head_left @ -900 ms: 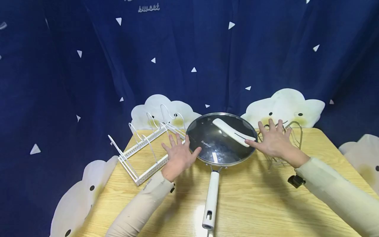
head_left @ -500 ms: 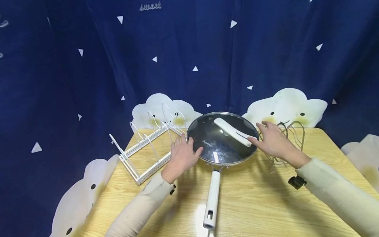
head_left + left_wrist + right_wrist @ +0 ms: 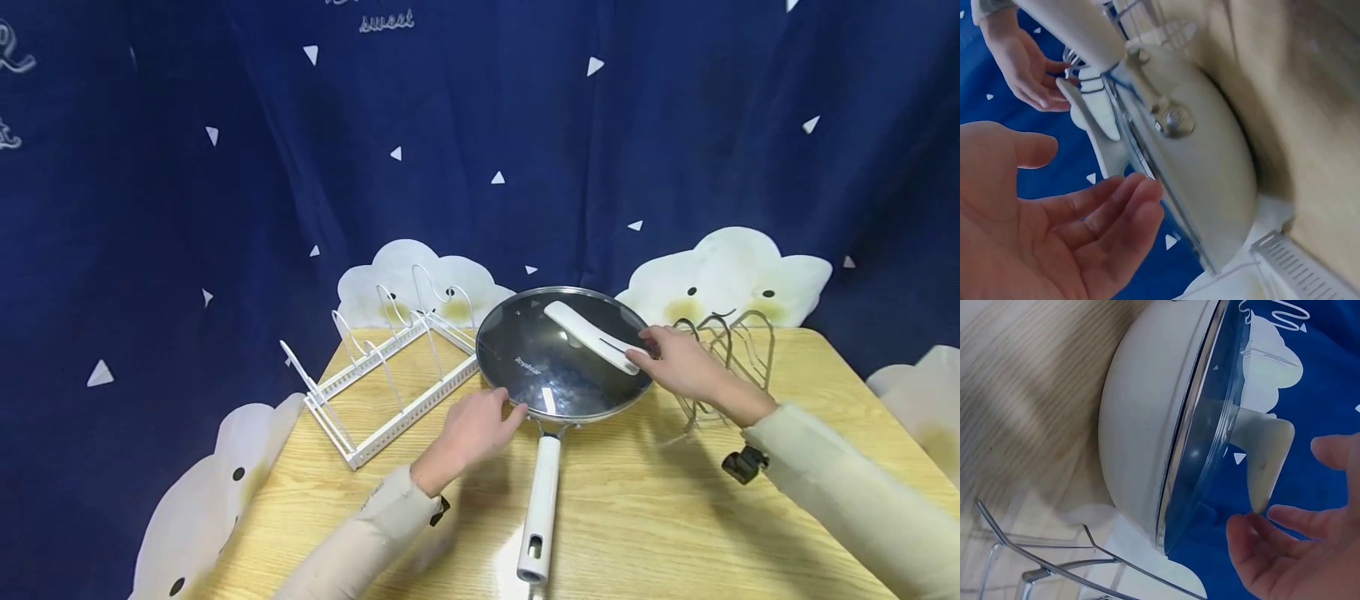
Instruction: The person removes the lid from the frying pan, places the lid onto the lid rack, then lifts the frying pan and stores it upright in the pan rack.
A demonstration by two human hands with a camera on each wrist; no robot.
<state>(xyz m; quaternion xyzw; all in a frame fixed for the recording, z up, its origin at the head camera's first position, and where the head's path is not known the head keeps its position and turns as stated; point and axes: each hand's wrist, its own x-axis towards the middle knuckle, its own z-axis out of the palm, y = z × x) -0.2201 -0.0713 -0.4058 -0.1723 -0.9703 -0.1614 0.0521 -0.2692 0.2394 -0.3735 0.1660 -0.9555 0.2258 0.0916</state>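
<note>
A pan (image 3: 1216,162) with a pale body sits in the middle of the table, its long white handle (image 3: 540,508) toward me. Its dark glass lid (image 3: 525,333) is on, topped by a curved white lid handle (image 3: 581,327). My right hand (image 3: 686,362) reaches over the lid's right side. In the right wrist view its fingertips are right at the low end of the lid handle, and the thumb stands apart from it. My left hand (image 3: 476,429) is at the near left rim, left of the pan handle, with fingers loosely bent and nothing held.
A white adjustable rack (image 3: 416,411) with upright wire dividers stands on the wooden table (image 3: 637,517), left of the pan. A metal wire rack (image 3: 1038,574) stands just right of the pan, partly behind my right hand. A dark blue curtain (image 3: 450,100) hangs behind the table.
My left hand has come down and toward me, from the pan's left side to its near rim. My right hand's spread fingers have drawn together beside the lid handle. The pan stays put.
</note>
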